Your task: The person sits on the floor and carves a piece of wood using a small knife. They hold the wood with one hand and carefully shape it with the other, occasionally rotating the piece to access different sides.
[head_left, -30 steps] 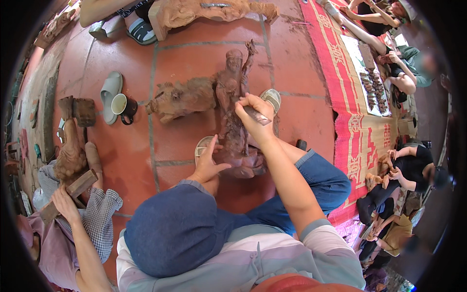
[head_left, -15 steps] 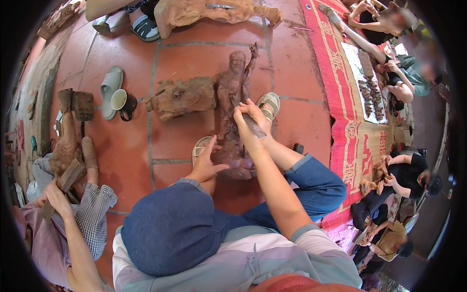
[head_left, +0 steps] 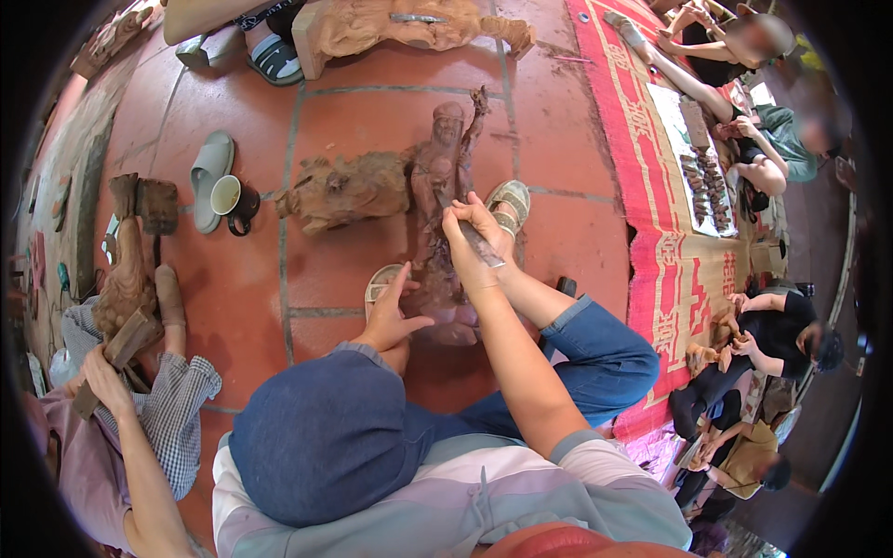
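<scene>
A dark brown carved wooden statue (head_left: 435, 167) of a figure with one raised arm stands on the tiles between my feet, its base toward me. My right hand (head_left: 476, 232) is closed round a flat, greyish carving blade (head_left: 484, 245); one end sticks out past my wrist side, the other points at the statue's middle. That hand hides part of the statue's lower body. Beside the base, at its left, my left hand (head_left: 394, 314) has thumb and fingers spread, holding nothing. Whether it touches the statue I cannot tell.
A rough carved wood block (head_left: 344, 191) lies left of the statue. Farther left are a mug (head_left: 234, 199) and a grey slipper (head_left: 212, 177). A larger carving (head_left: 400, 33) lies beyond. A red mat (head_left: 651, 279) edges the right side. At the left, a co-worker's hands (head_left: 110, 383) hold wood.
The view has shifted very slightly. My right hand stays on the blade at nearly the same place on the statue, and my left hand remains spread beside the base.
</scene>
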A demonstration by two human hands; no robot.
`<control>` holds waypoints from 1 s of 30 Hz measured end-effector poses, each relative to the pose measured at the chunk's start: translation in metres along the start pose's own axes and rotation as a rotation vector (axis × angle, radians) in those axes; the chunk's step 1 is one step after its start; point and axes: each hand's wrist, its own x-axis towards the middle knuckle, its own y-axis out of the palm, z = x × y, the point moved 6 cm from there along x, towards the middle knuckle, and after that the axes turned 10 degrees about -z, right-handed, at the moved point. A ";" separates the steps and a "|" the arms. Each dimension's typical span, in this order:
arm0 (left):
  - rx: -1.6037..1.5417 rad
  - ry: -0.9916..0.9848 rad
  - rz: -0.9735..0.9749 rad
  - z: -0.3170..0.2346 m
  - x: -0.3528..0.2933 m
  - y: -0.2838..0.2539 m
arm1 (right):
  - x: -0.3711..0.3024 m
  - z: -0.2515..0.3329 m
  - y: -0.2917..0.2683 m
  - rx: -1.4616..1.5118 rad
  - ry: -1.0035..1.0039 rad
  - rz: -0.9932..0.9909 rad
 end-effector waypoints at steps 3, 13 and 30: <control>-0.006 0.027 0.005 0.001 0.001 0.002 | -0.007 0.012 0.006 0.054 -0.028 -0.203; -0.014 -0.004 0.022 -0.003 0.002 0.000 | -0.004 0.002 0.002 -0.021 -0.084 -0.089; -0.047 -0.065 0.038 0.002 0.002 0.002 | 0.003 0.008 -0.006 -0.026 -0.092 -0.038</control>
